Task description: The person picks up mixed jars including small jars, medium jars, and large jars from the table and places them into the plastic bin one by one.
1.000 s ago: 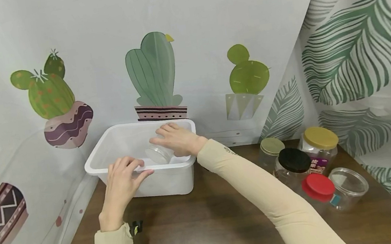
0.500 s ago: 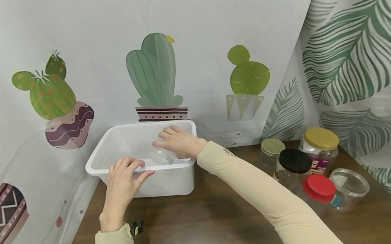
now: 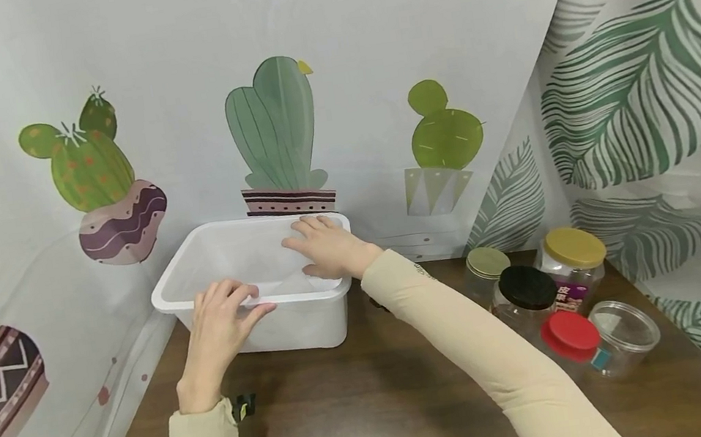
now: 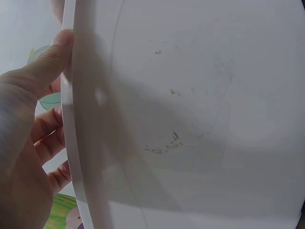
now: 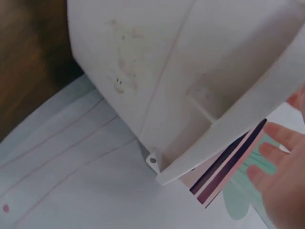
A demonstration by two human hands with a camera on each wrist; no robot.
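A white plastic tub [image 3: 298,325] stands on the brown table near the wall. My left hand [image 3: 219,332] holds its front rim, thumb outside and fingers over the inner side; the left wrist view shows the thumb [image 4: 52,59] pressed on the rim. Above the tub's right end is my right hand [image 3: 328,247], its fingers spread and nothing between them. In the right wrist view its fingers [image 5: 279,155] appear past the rim. The front wall and left hand hide much of the tub's floor, so what lies there cannot be made out clearly.
To the right stand a gold-lidded jar [image 3: 488,261], a black-lidded jar [image 3: 528,287], a yellow-lidded jar [image 3: 574,248], a red-lidded jar [image 3: 570,333] and a clear jar [image 3: 635,340]. A cactus-print cloth [image 3: 356,62] hangs behind the tub.
The right hand has let go of the clear jar, which sank lower in the tub and is now hardly visible. That hand has risen slightly rightward with spread fingers. The left hand stays put.
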